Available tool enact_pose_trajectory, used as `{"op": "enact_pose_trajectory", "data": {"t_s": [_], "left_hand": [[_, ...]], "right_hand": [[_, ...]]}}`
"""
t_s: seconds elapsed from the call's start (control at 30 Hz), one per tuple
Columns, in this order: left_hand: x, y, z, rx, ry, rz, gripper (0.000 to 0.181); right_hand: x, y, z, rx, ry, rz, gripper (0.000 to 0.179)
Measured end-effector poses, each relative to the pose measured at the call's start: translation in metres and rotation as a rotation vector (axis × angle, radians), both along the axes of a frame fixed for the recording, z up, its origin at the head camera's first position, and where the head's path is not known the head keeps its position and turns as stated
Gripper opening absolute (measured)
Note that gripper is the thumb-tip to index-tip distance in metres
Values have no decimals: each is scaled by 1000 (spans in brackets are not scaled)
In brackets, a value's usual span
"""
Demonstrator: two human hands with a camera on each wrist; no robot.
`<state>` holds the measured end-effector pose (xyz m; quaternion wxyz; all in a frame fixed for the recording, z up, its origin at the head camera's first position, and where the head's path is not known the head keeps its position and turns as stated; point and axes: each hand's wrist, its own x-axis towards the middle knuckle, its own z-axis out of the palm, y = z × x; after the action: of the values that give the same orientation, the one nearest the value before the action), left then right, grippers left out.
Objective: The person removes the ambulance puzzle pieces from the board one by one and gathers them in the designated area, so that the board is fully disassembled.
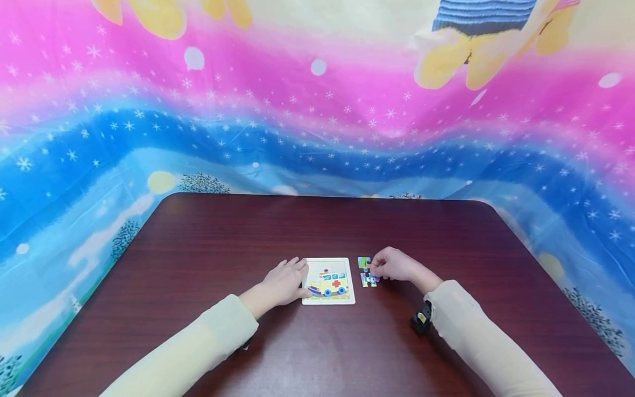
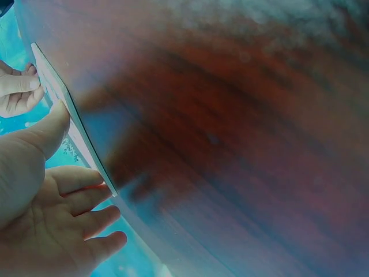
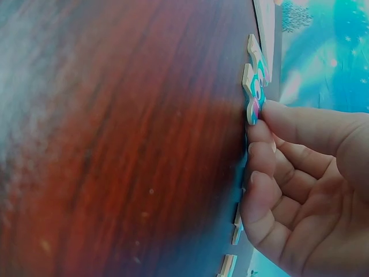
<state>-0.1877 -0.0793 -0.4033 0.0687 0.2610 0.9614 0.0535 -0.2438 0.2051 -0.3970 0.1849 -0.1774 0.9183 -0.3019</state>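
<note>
A square jigsaw board [image 1: 327, 300] with a pale frame lies on the table, and a yellow ambulance picture with a red cross shows inside it. My left hand [image 1: 284, 282] rests at the board's left side, fingers extended and thumb on the near edge. To the right of the board, my right hand [image 1: 394, 264] pinches a jigsaw piece [image 3: 253, 104] with teal, white and pink on it between thumb and index finger. Another piece [image 3: 255, 47] lies right beside that one. A green piece [image 1: 364, 262] lies farther back, partly beside the right fingertips.
The dark red-brown wooden table [image 1: 248, 231] reaches back to a colourful cloth [image 1: 317, 138] hanging behind and at both sides. More wooden piece edges [image 3: 229, 265] show below the right hand in the right wrist view. A black wrist device [image 1: 421, 318] sits under the right cuff.
</note>
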Motion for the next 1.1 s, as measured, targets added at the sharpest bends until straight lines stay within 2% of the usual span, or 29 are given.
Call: {"op": "enact_pose_trajectory", "data": {"t_s": [0.53,0.77,1.1], "left_hand": [[0,0,0,-18,5,2,67],[-1,1,-1,-28,2,1,67],[-1,2,-3,-37,4,8,68]], "right_hand": [[0,1,-1,20,-5,-9,9],[-5,1,3,-28,63,6,7],[-6,-27,13,-104,86,63,5]]}}
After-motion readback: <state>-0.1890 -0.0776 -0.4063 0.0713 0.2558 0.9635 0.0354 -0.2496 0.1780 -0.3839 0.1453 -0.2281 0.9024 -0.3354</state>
